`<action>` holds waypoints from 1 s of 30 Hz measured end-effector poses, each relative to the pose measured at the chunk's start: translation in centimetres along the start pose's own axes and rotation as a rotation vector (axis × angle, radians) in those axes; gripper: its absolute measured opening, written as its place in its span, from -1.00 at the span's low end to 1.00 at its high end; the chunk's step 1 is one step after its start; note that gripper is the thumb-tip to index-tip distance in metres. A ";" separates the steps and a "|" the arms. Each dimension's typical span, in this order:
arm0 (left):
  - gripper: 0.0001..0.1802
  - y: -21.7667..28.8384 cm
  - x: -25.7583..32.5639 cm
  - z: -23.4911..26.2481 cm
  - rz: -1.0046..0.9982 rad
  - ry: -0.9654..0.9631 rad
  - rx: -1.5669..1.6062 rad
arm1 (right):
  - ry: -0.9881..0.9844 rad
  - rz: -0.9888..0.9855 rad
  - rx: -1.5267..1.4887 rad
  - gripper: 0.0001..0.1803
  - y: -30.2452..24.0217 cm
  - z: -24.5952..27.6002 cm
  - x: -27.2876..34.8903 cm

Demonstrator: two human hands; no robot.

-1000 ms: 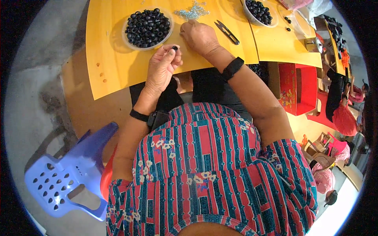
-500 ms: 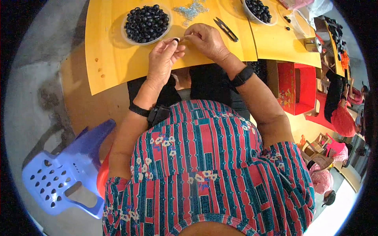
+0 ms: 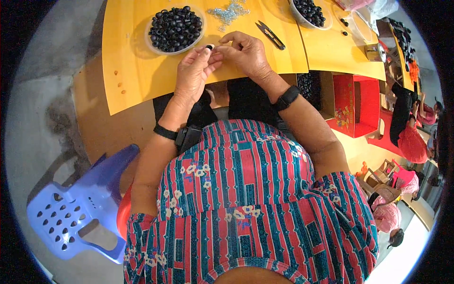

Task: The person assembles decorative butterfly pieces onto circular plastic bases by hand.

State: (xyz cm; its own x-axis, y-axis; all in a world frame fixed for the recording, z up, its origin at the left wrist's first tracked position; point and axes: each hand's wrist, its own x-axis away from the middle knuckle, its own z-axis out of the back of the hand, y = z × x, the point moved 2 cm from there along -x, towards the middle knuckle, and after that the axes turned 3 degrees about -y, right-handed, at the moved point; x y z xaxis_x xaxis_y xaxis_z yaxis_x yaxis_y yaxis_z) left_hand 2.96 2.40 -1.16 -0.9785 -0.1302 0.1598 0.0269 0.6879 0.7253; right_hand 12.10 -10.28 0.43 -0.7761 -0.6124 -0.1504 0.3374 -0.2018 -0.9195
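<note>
At the upper middle of the frame the left hand [image 3: 194,75] pinches a small black bead [image 3: 208,47] between thumb and forefinger, the grip narrow and closed on it, while the right hand [image 3: 246,54] meets it from the right with its fingertips drawn together at the same spot; whether those fingers hold a wire or pin cannot be told, since anything there is too fine to see. The bead sits just above the near edge of the yellow table [image 3: 137,80], held clear of the surface. It looks round or ring-like, so it has no evident long axis, and which way its hole faces cannot be made out at this size. As a judgement, the step in hand is the joining or threading of one bead, and the next move would call for steady, fine alignment of both sets of fingertips rather than any reach. Just above and left of the hands stands a shallow bowl of black beads [image 3: 175,29]; right of it lies a scatter of small silvery parts [image 3: 229,12], and a pair of thread snips [image 3: 270,35] lies beside the right hand. A second bowl of beads [image 3: 309,12] sits at the upper right.
</note>
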 end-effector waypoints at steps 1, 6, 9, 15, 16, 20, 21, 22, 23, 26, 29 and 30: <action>-0.79 0.0 0.1 0.1 -0.001 0.003 0.001 | 0.017 -0.125 0.025 -0.78 0.0 -0.1 0.1; -0.75 0.1 0.1 0.2 -0.024 -0.075 0.046 | 0.032 -0.137 -0.047 -0.69 0.6 -0.2 0.3; -0.73 0.1 0.1 0.2 -0.021 -0.091 0.051 | -0.009 -0.212 -0.124 -0.72 0.6 -0.5 0.2; -0.74 0.4 0.1 -0.1 -0.027 -0.108 0.074 | 0.056 0.064 -0.178 -0.84 -0.6 -0.4 0.9; -0.74 0.3 0.1 0.0 -0.027 -0.107 0.074 | 0.066 0.151 -0.051 -0.82 -0.7 -0.1 0.9; -0.74 0.2 0.0 0.3 -0.003 -0.090 0.083 | 0.091 0.256 0.197 -0.82 -1.0 0.2 1.0; -0.75 0.3 0.0 0.2 0.004 -0.101 0.097 | 0.092 0.256 0.197 -0.82 -0.9 0.2 1.0; -0.75 0.3 0.0 0.1 0.004 -0.102 0.097 | 0.101 0.290 0.284 -0.84 -1.0 0.2 0.9; -0.75 0.3 0.0 0.0 0.009 -0.101 0.088 | 0.110 0.325 0.371 -0.85 -1.1 0.2 0.8; -0.76 0.2 0.0 -0.1 0.008 -0.101 0.075 | 0.087 0.328 0.373 -0.85 -1.3 0.0 0.7; -0.77 0.0 0.0 0.0 -0.008 -0.098 0.071 | 0.068 0.282 0.236 -0.85 -1.8 0.1 0.9; -0.78 -0.1 0.0 0.1 -0.018 -0.093 0.069 | 0.066 0.282 0.236 -0.85 -2.0 0.2 1.0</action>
State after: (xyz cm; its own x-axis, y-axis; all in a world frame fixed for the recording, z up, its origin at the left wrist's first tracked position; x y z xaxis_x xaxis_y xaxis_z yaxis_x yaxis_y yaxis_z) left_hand 2.89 2.43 -1.27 -0.9935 -0.0782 0.0823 -0.0015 0.7338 0.6793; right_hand 10.72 -10.67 2.18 -0.6652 -0.6199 -0.4163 0.6504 -0.2071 -0.7308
